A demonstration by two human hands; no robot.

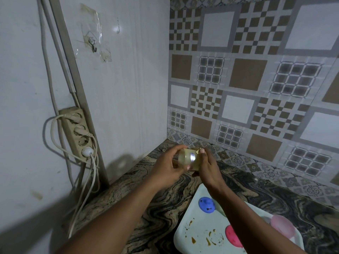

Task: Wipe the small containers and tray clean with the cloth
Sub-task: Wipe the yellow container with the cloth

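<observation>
Container [185, 160], one, between left hand [165, 167], right hand [208, 167]; tray [190, 219], one

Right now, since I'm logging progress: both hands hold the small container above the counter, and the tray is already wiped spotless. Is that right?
Not the tray: the head view shows brown stains on it, so it is not yet wiped. The left hand and right hand do hold the small container above the counter.
</observation>
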